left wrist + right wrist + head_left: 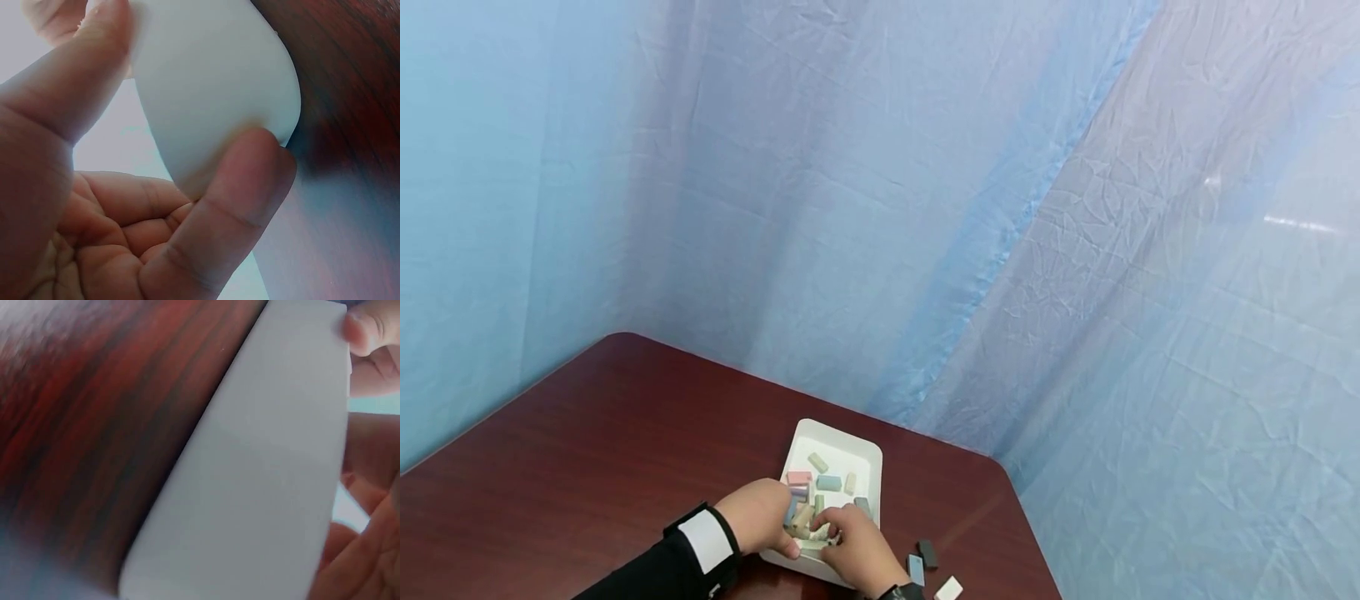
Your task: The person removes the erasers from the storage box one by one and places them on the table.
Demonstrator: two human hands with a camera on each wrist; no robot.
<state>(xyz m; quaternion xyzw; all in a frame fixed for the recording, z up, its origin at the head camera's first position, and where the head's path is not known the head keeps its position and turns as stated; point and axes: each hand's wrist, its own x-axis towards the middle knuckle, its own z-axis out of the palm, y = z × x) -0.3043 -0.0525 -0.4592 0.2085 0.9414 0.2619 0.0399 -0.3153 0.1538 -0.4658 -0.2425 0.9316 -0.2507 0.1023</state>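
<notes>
A white tray [842,435] of small pastel blocks lies on the table. My left hand [763,512] is at its near left side, thumb by the near rim; in the left wrist view one finger [240,181] lies against the outer wall. My right hand [865,546] reaches over the near right part, index finger and thumb curved close together. Between the hands lies a pale green block [812,546], with a beige block [801,518] behind it. In the right wrist view the tray wall [244,456] hides the right fingertips, so any grip there is unclear.
Right of the tray on the dark red table [625,433] lie a black block [927,553], a blue-grey block [915,570] and a white block [949,589]. Pink [799,478] and teal [829,482] blocks sit inside the tray. Blue curtains [850,208] hang behind the table.
</notes>
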